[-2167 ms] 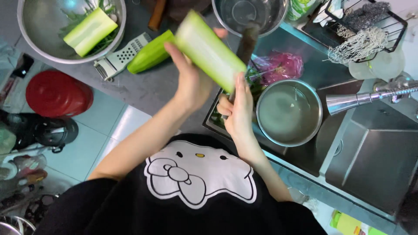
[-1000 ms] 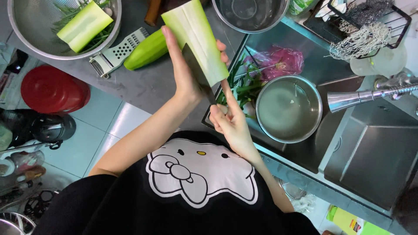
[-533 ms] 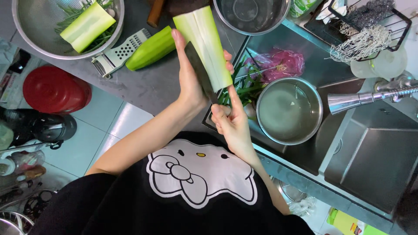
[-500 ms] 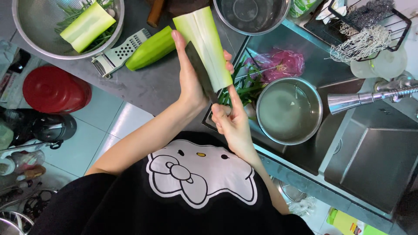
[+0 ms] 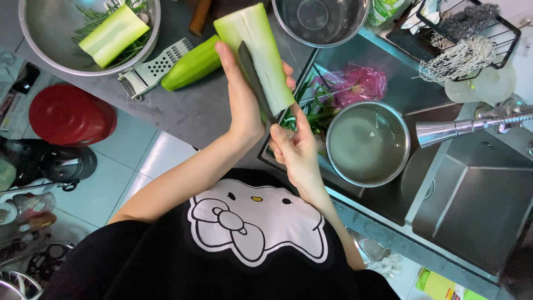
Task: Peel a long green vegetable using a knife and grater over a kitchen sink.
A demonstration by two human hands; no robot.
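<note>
Over the grey surface [image 5: 183,111] and the sink [image 5: 472,200], the left hand [image 5: 244,100] grips a peeled pale-green gourd piece [image 5: 261,50] upright, while the right hand [image 5: 297,150] clasps a dark knife [image 5: 252,72] laid against the gourd.

Left hand [image 5: 244,94] raised, fingers curled in a grip, right hand [image 5: 297,150] just beside it, forefinger extended, both forearms bent inward

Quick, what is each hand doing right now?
Left hand: closed around the pale green peeled gourd piece.
Right hand: closed on the dark-bladed knife, blade against the gourd.
</note>
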